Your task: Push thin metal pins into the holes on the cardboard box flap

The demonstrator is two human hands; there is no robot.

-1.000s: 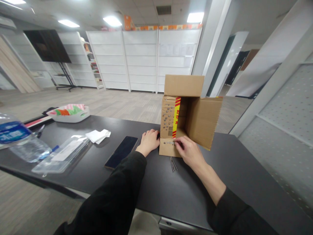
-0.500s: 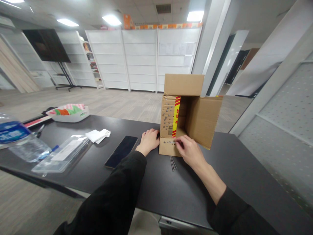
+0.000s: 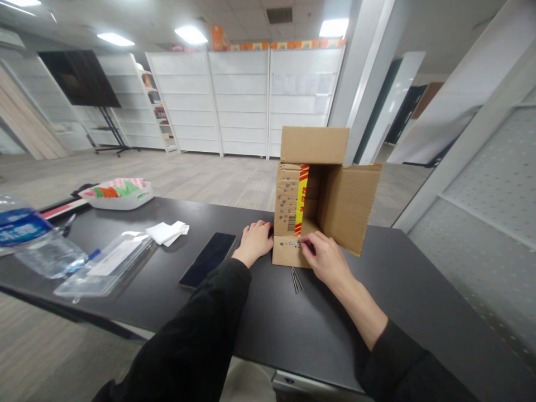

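Observation:
A cardboard box (image 3: 329,223) stands on its side on the dark table, its opening towards me and its flaps spread. Round metal nail heads (image 3: 287,192) dot its left flap, and a short row of them (image 3: 288,243) crosses the lower flap (image 3: 288,257). My right hand (image 3: 324,254) pinches at the right end of that row; the fingertips mostly hide the nail there. Against the box's left side, my left hand (image 3: 256,240) holds it with bent fingers, the tips partly out of sight. Several loose nails (image 3: 296,280) lie just in front of the lower flap.
Left of my left hand lies a phone (image 3: 208,259). Beyond it are folded tissues (image 3: 167,231), a clear plastic case (image 3: 106,268) and a large water bottle (image 3: 39,240). A white basket (image 3: 121,202) sits at the table's far left edge. White shelves (image 3: 238,103) stand behind.

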